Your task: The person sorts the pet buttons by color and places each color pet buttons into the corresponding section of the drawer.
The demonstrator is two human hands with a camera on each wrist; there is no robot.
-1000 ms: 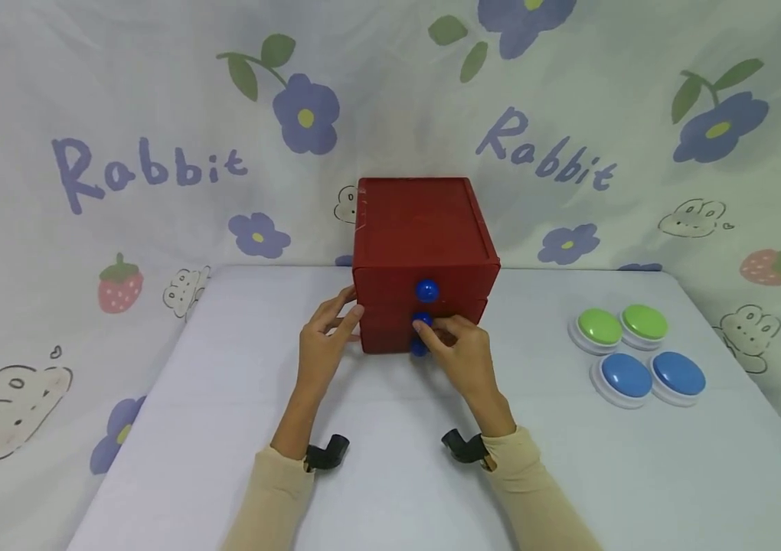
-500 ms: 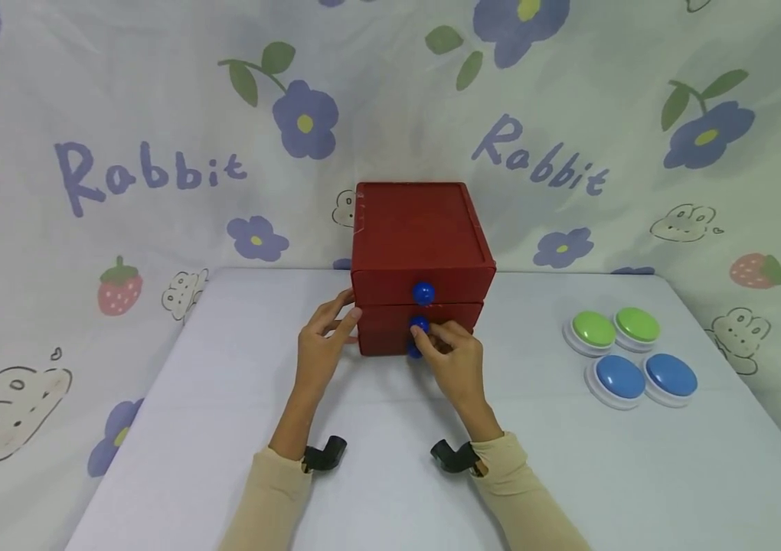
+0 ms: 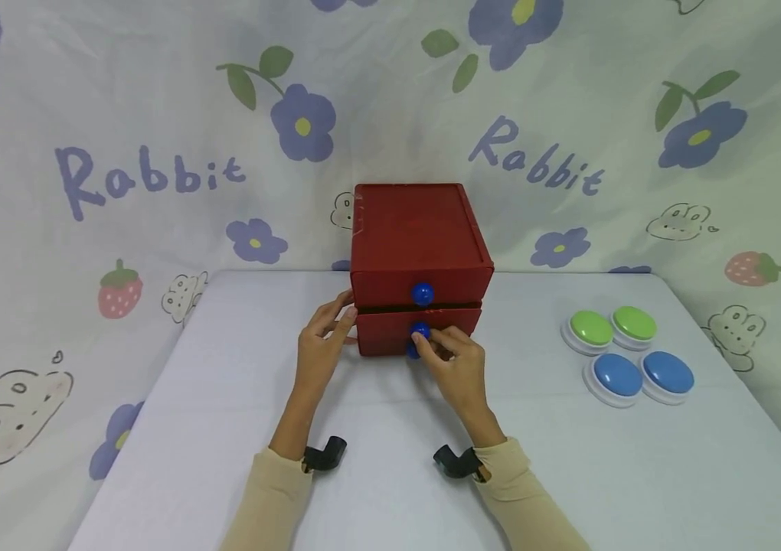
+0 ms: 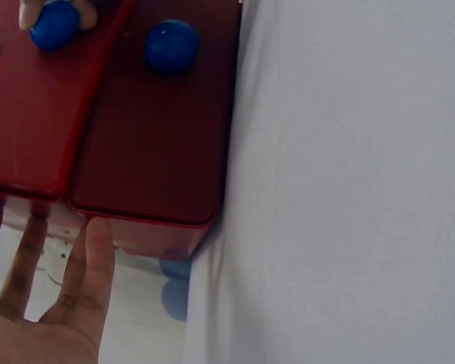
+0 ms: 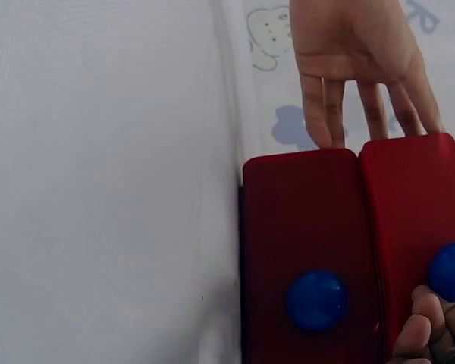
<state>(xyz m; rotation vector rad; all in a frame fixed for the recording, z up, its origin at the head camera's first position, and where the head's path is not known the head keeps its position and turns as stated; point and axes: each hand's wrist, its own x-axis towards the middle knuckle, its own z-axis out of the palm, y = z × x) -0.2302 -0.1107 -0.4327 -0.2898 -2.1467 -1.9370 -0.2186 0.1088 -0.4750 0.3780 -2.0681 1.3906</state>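
Note:
A red drawer cabinet (image 3: 418,229) stands at the back of the table, its drawer fronts stacked, each with a round blue knob. My right hand (image 3: 458,371) pinches the middle knob (image 3: 421,330) between thumb and fingers. The middle drawer (image 3: 383,330) juts slightly forward, with a dark gap beneath the top drawer (image 3: 383,288). Against the cabinet's left side rests my left hand (image 3: 318,352), fingers extended, fingertips at the red wall in the left wrist view. The bottom knob (image 4: 171,45) shows free of any hand.
Two green push buttons (image 3: 592,327) and two blue push buttons (image 3: 618,375) with white bases sit on the right of the white-covered table (image 3: 225,428). Behind the cabinet hangs a patterned cloth (image 3: 177,92) with flowers and rabbits.
The middle drawer has come out slightly toward me with my right hand on its knob, and a dark gap has appeared under the top drawer. My left hand stays at the cabinet's side.

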